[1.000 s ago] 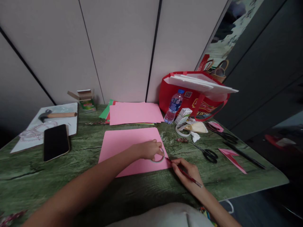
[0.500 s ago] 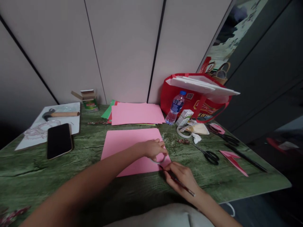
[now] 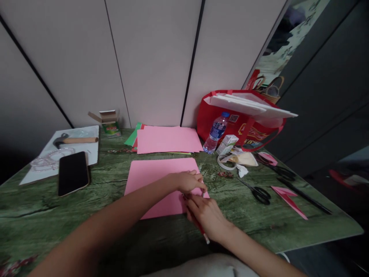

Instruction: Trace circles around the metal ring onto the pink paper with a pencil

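Note:
A sheet of pink paper lies flat on the table in front of me. My left hand is over its right part, with curled fingers pressing down a round, pale ring; most of the ring is hidden by my hands. My right hand is closed around a red pencil just below, at the paper's lower right. The pencil slants with its back end toward me. Its tip is hidden beside the ring, and the two hands nearly touch.
Behind lie stacked pink sheets. To the right are a water bottle, red bag, black-handled scissors and a folded pink piece. At left are a phone, hammer and small open box.
My right hand has moved left and slightly up with the pencil, along the near side of the ring. My left hand stays in place on the ring, which is now mostly covered.

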`<move>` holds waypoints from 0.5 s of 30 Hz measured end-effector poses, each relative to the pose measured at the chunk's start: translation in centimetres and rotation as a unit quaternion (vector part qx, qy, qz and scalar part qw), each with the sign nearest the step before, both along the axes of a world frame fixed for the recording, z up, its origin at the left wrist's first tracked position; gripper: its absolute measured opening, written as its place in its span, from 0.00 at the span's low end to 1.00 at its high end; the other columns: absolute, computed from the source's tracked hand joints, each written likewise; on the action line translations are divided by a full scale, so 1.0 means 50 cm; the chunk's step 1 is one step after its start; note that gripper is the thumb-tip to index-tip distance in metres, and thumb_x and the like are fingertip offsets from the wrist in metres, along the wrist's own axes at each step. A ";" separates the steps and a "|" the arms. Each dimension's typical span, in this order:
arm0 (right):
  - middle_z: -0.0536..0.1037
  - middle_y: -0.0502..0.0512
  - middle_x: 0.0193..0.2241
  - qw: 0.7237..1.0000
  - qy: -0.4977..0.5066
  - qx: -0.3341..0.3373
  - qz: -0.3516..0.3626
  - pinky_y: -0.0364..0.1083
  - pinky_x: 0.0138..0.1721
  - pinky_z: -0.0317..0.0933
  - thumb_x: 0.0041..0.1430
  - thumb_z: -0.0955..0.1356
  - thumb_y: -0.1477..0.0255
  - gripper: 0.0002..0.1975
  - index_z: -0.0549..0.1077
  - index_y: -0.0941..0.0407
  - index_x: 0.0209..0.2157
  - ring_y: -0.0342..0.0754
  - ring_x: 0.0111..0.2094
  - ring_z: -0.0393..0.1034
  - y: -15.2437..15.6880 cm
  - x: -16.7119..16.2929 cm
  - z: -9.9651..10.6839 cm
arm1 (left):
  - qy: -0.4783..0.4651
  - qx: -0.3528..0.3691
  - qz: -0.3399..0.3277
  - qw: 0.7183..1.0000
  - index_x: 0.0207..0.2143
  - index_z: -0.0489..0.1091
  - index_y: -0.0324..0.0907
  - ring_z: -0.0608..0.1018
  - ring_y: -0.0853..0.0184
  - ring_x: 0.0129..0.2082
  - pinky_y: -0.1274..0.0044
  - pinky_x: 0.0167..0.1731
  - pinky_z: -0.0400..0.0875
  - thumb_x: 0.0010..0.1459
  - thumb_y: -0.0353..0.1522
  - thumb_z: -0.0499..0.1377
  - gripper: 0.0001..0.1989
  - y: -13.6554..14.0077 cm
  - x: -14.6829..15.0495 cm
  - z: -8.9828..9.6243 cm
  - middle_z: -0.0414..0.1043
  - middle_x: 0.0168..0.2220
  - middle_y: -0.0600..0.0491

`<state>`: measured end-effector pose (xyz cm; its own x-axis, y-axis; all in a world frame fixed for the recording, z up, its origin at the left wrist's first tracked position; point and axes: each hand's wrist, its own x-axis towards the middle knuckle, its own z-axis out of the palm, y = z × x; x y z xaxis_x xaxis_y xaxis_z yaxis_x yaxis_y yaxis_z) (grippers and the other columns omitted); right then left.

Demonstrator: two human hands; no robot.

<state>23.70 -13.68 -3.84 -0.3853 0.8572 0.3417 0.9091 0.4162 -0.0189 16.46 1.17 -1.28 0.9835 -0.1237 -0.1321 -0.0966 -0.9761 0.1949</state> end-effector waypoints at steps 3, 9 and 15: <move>0.76 0.57 0.29 1.000 -0.016 -0.008 0.002 0.43 0.24 0.56 0.53 0.64 0.82 0.07 0.69 0.58 0.34 0.47 0.26 0.70 -0.008 -0.001 0.006 | -0.002 -0.001 0.007 1.000 0.43 0.70 0.48 0.66 0.63 0.39 0.74 0.41 0.59 0.48 0.27 0.62 0.18 -0.002 0.000 -0.002 0.64 0.44 0.51; 0.72 0.53 0.24 0.998 0.019 -0.046 -0.027 0.43 0.25 0.58 0.50 0.62 0.83 0.09 0.68 0.57 0.28 0.47 0.24 0.69 -0.056 0.033 0.002 | 0.010 0.000 0.016 1.000 0.44 0.69 0.45 0.66 0.60 0.41 0.73 0.42 0.59 0.45 0.29 0.65 0.21 -0.011 -0.001 0.002 0.64 0.44 0.49; 0.74 0.53 0.27 0.967 0.232 -0.088 -0.060 0.42 0.29 0.62 0.59 0.62 0.73 0.07 0.72 0.55 0.34 0.45 0.27 0.69 -0.066 0.143 0.067 | 0.001 0.020 0.030 0.999 0.46 0.68 0.43 0.68 0.61 0.41 0.73 0.43 0.61 0.50 0.27 0.63 0.19 -0.032 -0.014 0.014 0.66 0.43 0.47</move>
<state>30.87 -16.99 -0.48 -0.1194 0.9471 0.2980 0.8274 0.2608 -0.4974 15.75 -0.41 -0.60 0.9888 -0.0583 -0.1374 -0.0366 -0.9872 0.1555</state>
